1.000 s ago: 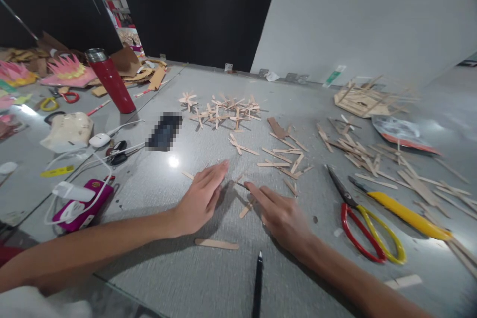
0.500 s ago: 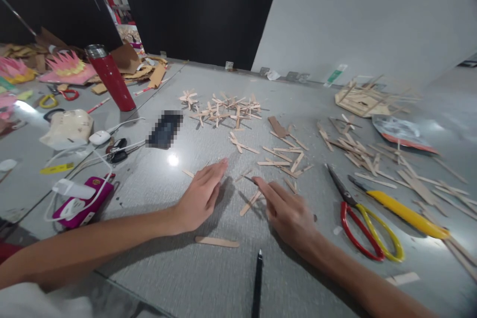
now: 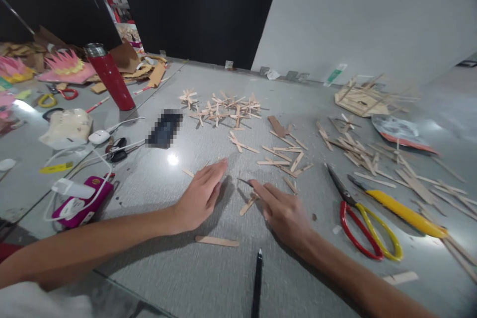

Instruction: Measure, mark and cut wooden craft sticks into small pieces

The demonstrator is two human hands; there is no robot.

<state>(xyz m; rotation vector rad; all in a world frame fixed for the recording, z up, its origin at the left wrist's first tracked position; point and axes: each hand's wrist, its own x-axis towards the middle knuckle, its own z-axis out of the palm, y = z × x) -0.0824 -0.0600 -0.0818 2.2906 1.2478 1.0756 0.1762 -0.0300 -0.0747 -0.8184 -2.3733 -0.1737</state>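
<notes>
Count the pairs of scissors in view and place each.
2. The nearer scissors lie right of the right hand, beside the yellow-handled tool; the farther pair lies left of the red bottle. More could be hidden under the cardboard scraps.

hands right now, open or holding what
Left hand: open, fingers straight, nothing seen in it.
Right hand: closed on a thin dark piece; exactly what it is cannot be told.
</notes>
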